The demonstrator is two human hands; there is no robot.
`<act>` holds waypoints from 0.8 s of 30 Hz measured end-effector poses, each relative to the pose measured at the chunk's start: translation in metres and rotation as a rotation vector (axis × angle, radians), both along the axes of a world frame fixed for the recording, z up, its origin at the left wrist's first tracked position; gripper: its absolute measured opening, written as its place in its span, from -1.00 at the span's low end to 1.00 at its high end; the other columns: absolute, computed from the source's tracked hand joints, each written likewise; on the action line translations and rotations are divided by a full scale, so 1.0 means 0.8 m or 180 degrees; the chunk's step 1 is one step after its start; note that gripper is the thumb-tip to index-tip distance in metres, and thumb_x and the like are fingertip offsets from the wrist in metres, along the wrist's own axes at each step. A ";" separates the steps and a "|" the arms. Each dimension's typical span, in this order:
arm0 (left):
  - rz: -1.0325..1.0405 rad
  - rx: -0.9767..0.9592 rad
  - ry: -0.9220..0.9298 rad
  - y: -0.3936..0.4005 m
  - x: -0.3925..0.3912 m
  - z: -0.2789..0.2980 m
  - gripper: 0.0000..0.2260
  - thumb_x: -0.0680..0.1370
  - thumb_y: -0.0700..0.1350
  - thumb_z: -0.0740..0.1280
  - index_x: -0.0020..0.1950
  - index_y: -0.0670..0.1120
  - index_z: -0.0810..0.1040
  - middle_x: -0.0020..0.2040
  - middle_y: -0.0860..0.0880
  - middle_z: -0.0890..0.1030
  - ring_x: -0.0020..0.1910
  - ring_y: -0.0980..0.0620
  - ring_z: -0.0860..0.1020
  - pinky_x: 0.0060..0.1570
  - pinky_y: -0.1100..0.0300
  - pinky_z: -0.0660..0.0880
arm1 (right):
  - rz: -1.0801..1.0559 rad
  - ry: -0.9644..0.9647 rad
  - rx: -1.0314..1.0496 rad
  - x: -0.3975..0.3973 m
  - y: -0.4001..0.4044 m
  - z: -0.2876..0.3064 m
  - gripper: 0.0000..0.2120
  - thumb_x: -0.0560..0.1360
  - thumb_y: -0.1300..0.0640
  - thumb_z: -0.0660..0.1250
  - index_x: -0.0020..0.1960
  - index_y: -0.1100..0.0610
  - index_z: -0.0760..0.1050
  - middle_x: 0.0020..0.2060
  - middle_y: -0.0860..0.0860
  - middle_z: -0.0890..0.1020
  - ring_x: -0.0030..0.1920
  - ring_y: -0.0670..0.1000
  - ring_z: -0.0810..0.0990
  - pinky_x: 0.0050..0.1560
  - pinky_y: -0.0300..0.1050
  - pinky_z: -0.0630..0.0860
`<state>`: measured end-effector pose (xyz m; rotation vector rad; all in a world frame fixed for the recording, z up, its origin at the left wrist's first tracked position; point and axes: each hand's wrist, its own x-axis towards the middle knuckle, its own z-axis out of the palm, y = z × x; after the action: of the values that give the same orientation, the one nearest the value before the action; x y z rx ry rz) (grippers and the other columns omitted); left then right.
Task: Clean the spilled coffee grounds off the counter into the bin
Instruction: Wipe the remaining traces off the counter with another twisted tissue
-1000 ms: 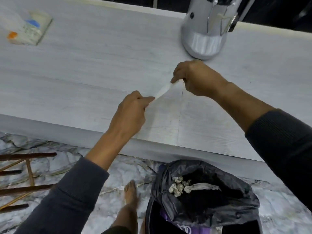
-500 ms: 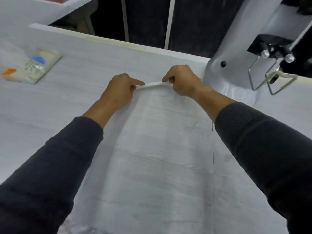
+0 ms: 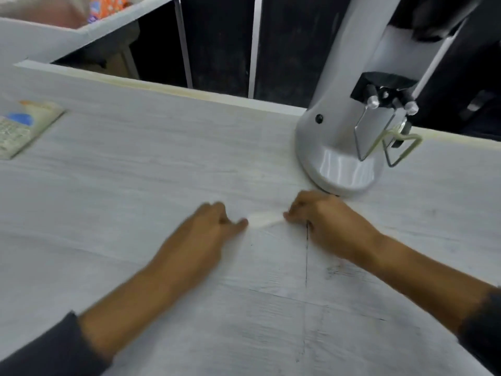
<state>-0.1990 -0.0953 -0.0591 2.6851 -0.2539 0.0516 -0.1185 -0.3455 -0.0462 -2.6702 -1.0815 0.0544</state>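
- A pale, wood-grain surface (image 3: 135, 185) fills most of the view, running from the near edge to a cream-coloured far edge, with dark panels behind it.
- A thin dark seam runs toward me across the surface, starting just beside my right hand.
- A tall white coffee grinder (image 3: 341, 147) stands upright on the surface at the far right, on a round, glossy base. A black bracket and a wire fork stick out from its front.
- My two forearms reach in from the bottom corners, each in a dark sleeve pushed back from the wrist.
- My left hand (image 3: 206, 232) rests low on the surface near the middle, knuckles up, blurred by motion.
- My right hand (image 3: 325, 221) rests on the surface just in front of the grinder's base, close to it.
- A flat packet (image 3: 24, 128) with a blue spot and an orange corner lies at the far left edge, well apart from my hands.
- A small strip of white paper (image 3: 264, 220) stretches between my hands, down at the surface.
- My left grip is pinched closed on the strip's left end; my right grip is pinched closed on its right end.
- I can make out no coffee grounds on the surface; the blur hides any fine specks.
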 end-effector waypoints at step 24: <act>-0.0196 0.0212 0.0015 0.021 0.060 -0.012 -0.64 0.58 -0.26 0.34 0.23 0.17 0.60 -0.11 -0.01 0.41 -0.20 0.02 0.38 -0.26 0.17 0.31 | -0.0113 -0.0243 -0.0058 0.024 0.006 -0.006 -0.80 0.51 0.33 0.29 0.03 0.22 0.67 -0.07 0.10 0.63 -0.11 0.12 0.62 -0.11 0.07 0.59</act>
<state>-0.1510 -0.0784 -0.0683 2.7411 -0.3425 0.0185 -0.0994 -0.3403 -0.0507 -2.7273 -1.0605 -0.0451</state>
